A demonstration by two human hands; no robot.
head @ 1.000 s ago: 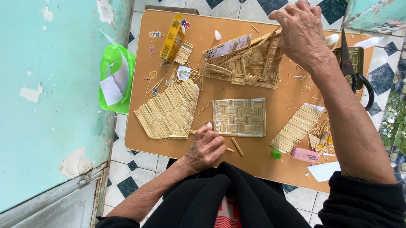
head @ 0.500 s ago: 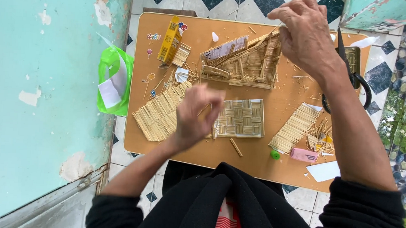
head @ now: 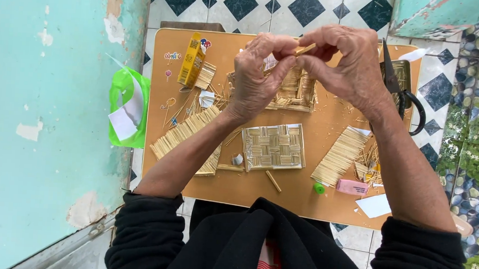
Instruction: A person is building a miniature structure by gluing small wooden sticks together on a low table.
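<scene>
Both hands are raised over the far half of a small orange-brown table (head: 302,195). My left hand (head: 259,75) and my right hand (head: 344,61) meet at the fingertips and pinch one short pale stick (head: 305,48) between them. Directly beneath the hands lies a partly built straw frame (head: 296,94), mostly hidden by them. A square woven straw mat (head: 273,147) rests flat on the table nearer to me. Another short stick (head: 273,181) lies loose just below the mat.
Flat straw panels lie at the left (head: 187,140) and right (head: 340,155). A yellow box (head: 191,66), black scissors (head: 400,85), a pink eraser (head: 352,187), a green cap (head: 319,188) and white paper (head: 374,205) sit on the table. A green bag (head: 124,115) hangs by the turquoise wall.
My left hand has lifted from the near table edge up to my right hand. The right hand has drawn in leftward, and both now pinch a stick.
</scene>
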